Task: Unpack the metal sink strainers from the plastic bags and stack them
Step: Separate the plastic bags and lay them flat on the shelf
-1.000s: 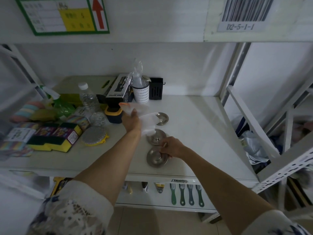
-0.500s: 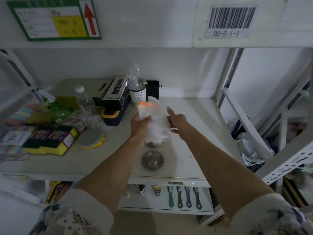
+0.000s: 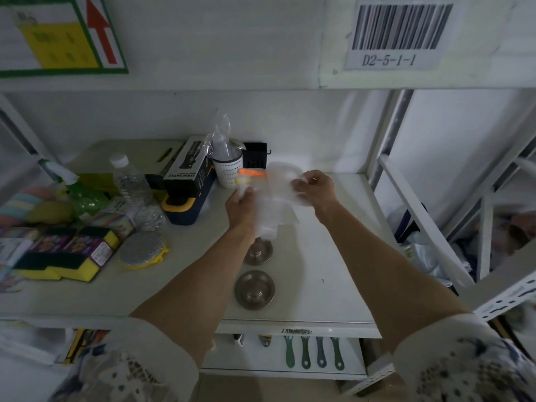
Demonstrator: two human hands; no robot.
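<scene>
My left hand (image 3: 242,206) and right hand (image 3: 314,188) grip the bags (image 3: 272,204); slippery plastic could drop onto the strainers (image 3: 254,289).

Both hands, the left hand (image 3: 242,206) and right hand (image 3: 316,190), are hovering over the middle of the shelf (image 3: 327,256), stretching a plastic bag (image 3: 275,198) between them. Under them two strainers (image 3: 254,289) are sitting near the front edge. Right of these the shelf surface is lying bare up to the slanted brace (image 3: 417,216). Sponges (image 3: 66,253), a bottle (image 3: 130,181), a black box (image 3: 188,169) and a cup (image 3: 227,172) are crowding the left side and back.
</scene>
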